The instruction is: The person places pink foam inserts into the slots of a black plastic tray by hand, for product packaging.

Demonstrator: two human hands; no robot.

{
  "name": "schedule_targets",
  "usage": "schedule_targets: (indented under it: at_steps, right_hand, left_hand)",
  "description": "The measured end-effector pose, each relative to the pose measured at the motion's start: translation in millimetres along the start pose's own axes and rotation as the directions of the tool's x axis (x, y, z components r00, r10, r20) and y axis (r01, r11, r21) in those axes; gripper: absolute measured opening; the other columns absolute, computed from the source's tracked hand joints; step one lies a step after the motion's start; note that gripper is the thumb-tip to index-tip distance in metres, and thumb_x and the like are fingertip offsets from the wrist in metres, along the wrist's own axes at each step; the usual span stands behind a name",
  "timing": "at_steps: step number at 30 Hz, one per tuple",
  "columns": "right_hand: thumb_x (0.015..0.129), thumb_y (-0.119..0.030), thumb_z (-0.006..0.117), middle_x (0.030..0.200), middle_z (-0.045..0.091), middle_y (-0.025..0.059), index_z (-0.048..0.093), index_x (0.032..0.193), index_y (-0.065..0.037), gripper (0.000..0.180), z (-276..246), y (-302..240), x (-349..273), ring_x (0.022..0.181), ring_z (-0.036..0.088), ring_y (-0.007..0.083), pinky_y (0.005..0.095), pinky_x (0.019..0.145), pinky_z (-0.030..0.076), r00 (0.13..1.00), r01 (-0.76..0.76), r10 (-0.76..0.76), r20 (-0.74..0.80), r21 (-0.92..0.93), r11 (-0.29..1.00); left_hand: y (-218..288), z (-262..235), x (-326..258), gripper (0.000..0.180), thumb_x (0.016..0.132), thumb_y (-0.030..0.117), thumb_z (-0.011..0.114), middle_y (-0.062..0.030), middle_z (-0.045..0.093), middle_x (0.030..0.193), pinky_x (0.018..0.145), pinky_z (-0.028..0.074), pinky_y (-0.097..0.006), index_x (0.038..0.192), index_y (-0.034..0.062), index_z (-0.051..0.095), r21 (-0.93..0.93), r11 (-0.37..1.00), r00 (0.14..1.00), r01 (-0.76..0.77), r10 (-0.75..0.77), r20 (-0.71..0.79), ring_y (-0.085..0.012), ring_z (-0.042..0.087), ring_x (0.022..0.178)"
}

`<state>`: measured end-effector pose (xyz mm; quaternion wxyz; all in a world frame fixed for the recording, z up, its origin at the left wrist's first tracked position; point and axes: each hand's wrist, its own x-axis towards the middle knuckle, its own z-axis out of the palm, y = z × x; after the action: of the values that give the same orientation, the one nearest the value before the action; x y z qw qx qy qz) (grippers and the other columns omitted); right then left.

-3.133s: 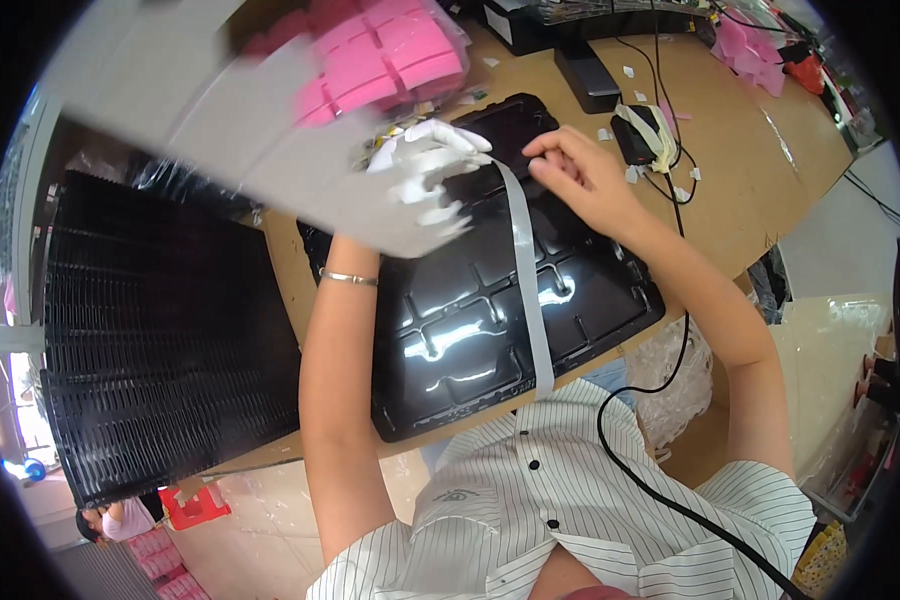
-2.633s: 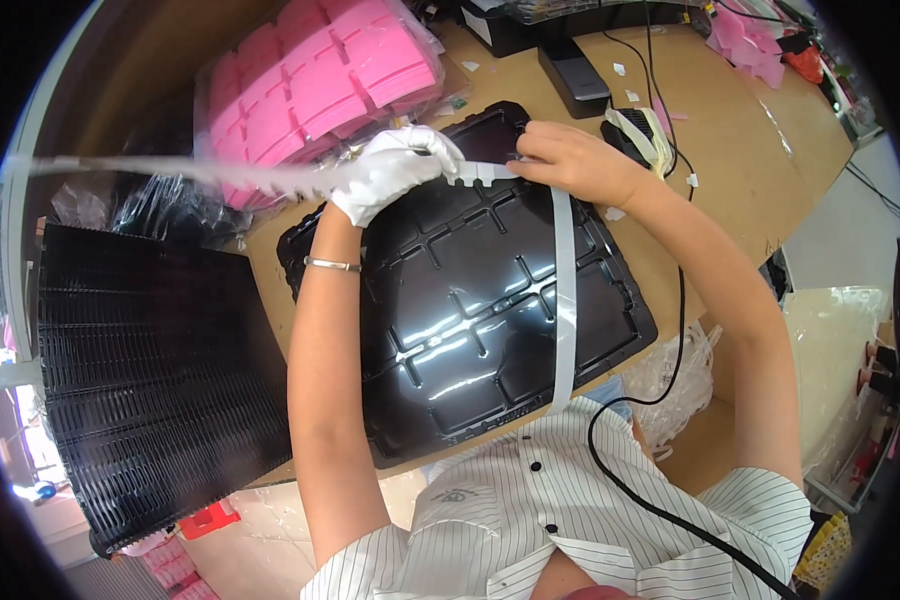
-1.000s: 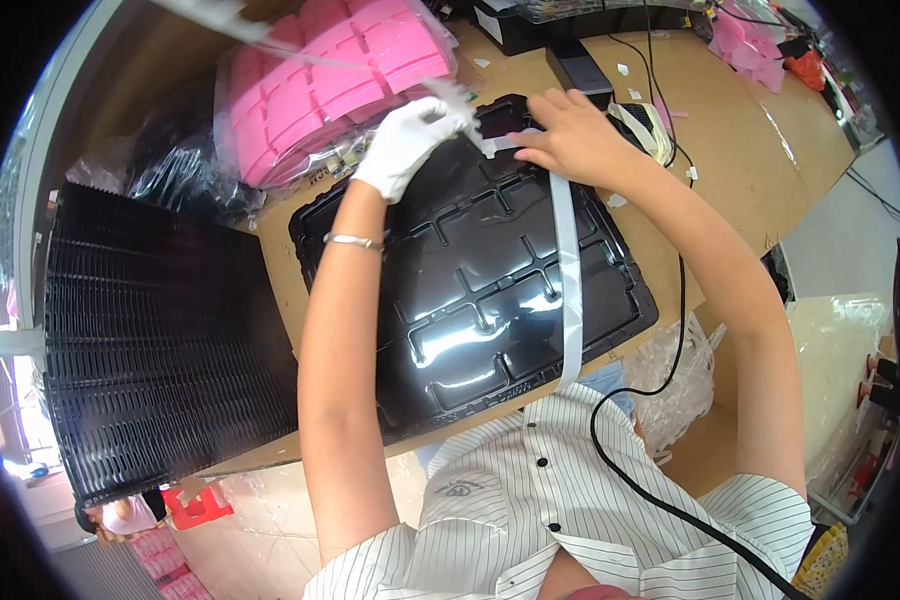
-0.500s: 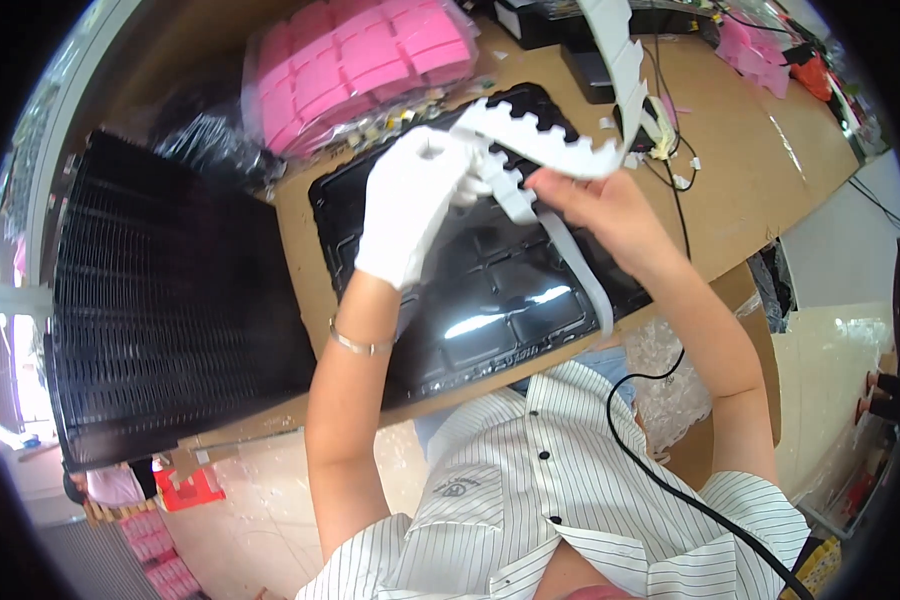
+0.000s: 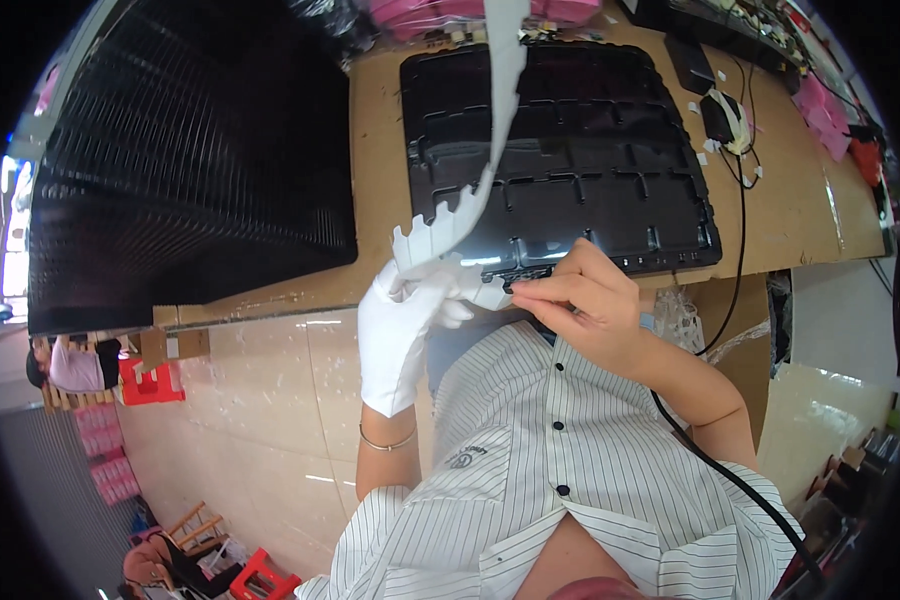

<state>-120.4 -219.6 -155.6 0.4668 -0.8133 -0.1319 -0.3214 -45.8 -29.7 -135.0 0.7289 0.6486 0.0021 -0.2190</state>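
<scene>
Notched white strip (image 5: 490, 130), likely light, limp, tear-prone, rises over black tray (image 5: 560, 150) at workbench (image 5: 380, 150) near edge; gloved left hand (image 5: 410, 310) and bare right hand (image 5: 580, 305) pinch its lower end, best gripped there.

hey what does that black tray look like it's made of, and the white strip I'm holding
Black tray: probably thin moulded plastic, glossy; light glints off its raised ribs and pockets.
White strip: looks like matte paper or film backing, thin enough to bend, with a notched edge near the left hand. Which of the two is unclear.
</scene>
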Motion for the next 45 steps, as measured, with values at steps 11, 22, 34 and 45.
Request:
schedule_targets:
  at_steps: [11, 22, 34, 45]
  right_hand:
    - [0.078, -0.003, 0.075, 0.075, 0.053, -0.0025, 0.066, 0.087, -0.005, 0.014, 16, 8, -10, 0.059, 0.04, 0.0037, 0.0197, 0.05, 0.031, 0.892, -0.444, 0.399, 0.212, 0.243, 0.863]
    - [0.08, -0.004, 0.073, 0.075, 0.055, -0.0027, 0.067, 0.091, -0.007, 0.012, 12, 13, -6, 0.054, 0.038, 0.0025, 0.0198, 0.047, 0.031, 0.872, -0.482, 0.427, 0.24, 0.267, 0.834]
    - [0.078, -0.011, 0.072, 0.08, 0.053, 0.006, 0.063, 0.078, -0.004, 0.011, 30, 59, 58, 0.079, 0.051, 0.0227, 0.0318, 0.072, 0.044, 0.841, -0.264, 0.349, 0.413, -0.25, 0.932]
    - [0.077, -0.01, 0.069, 0.087, 0.057, 0.013, 0.063, 0.078, -0.001, 0.012, 41, 60, 55, 0.089, 0.054, 0.0276, 0.0366, 0.081, 0.047, 0.864, -0.229, 0.377, 0.334, -0.407, 0.884]
  left_hand:
    - [-19, -14, 2, 0.019, 0.085, 0.003, 0.066, -0.0093, 0.068, 0.085, 0.056, 0.047, -0.021, 0.103, -0.0038, 0.064, -0.075, 0.997, 0.998, 0.031, -0.035, -0.054, -0.0108, 0.061, 0.063]
    - [-15, -3, 5, 0.007, 0.088, 0.002, 0.061, -0.0097, 0.065, 0.076, 0.054, 0.045, -0.022, 0.093, -0.0028, 0.063, -0.149, 0.989, 0.994, 0.009, -0.025, -0.11, -0.0122, 0.059, 0.058]
    - [-21, -35, 10, 0.011, 0.087, 0.001, 0.06, -0.0097, 0.067, 0.081, 0.06, 0.05, -0.021, 0.097, -0.0044, 0.06, 0.097, 0.993, 0.947, -0.068, 0.095, -0.307, -0.0106, 0.063, 0.063]
    - [-15, -30, 9, 0.016, 0.086, 0.003, 0.064, -0.0115, 0.068, 0.084, 0.061, 0.05, -0.021, 0.099, -0.0057, 0.059, 0.083, 0.996, 0.963, -0.024, 0.045, -0.264, -0.0117, 0.065, 0.066]
